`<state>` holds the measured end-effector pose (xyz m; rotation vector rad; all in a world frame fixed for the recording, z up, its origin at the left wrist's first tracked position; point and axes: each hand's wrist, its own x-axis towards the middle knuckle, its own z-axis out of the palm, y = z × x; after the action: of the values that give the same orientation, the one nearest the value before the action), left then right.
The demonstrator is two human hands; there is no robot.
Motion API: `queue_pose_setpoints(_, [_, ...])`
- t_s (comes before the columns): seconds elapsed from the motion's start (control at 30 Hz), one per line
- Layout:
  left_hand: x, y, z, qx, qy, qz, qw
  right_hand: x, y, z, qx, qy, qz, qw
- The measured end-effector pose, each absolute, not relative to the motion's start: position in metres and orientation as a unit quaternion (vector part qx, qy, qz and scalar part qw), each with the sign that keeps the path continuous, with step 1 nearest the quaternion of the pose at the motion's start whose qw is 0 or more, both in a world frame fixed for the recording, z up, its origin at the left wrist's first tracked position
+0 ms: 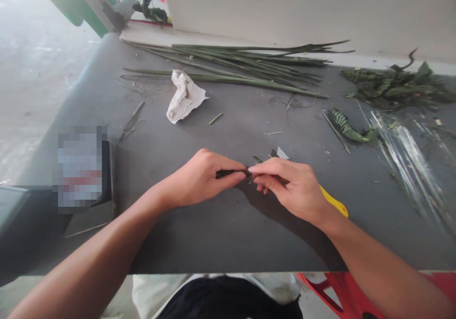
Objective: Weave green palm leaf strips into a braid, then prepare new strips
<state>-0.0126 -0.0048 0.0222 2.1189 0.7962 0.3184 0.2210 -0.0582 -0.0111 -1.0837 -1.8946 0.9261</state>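
Observation:
In my left hand is a dark green braided leaf piece, pinched between thumb and fingers. The fingertips of my right hand are closed at the right end of this piece and touch its tip. Fingers hide much of it. Partly under my right hand lies a yellow-handled knife, its blade tip showing beyond the fingers. Short green leaf strips stick out beside that tip. To the right, a folded, ribbed green leaf piece rests on the table.
Long green leaf strips lie across the back of the grey table. Crumpled white tissue sits in front of them. Leafy woven pieces and clear thin strips are at right. A phone-like dark object is at left.

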Motion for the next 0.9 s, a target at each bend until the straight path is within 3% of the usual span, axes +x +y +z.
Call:
queue_pose_setpoints(0.13, [-0.013,-0.004,0.023,0.835,0.316,0.122,0.434,0.225,-0.055,-0.010,-0.354,-0.805,0.327,0.346])
queue_pose_setpoints(0.3, [-0.015,-0.001,0.026,0.801,0.320,0.086,0.499,0.221,-0.055,-0.002,-0.371,-0.794,0.350,0.331])
queue_pose_setpoints(0.6, [-0.022,0.005,0.025,0.657,0.299,-0.005,0.692,0.224,-0.058,-0.001,-0.392,-0.681,0.510,0.351])
queue_pose_setpoints(0.73, [-0.022,0.005,0.023,0.644,0.298,-0.008,0.705,0.223,-0.059,-0.002,-0.405,-0.620,0.595,0.310])
queue_pose_setpoints(0.9, [-0.021,0.003,0.023,0.667,0.310,0.006,0.677,0.223,-0.061,0.002,-0.407,-0.620,0.612,0.275])
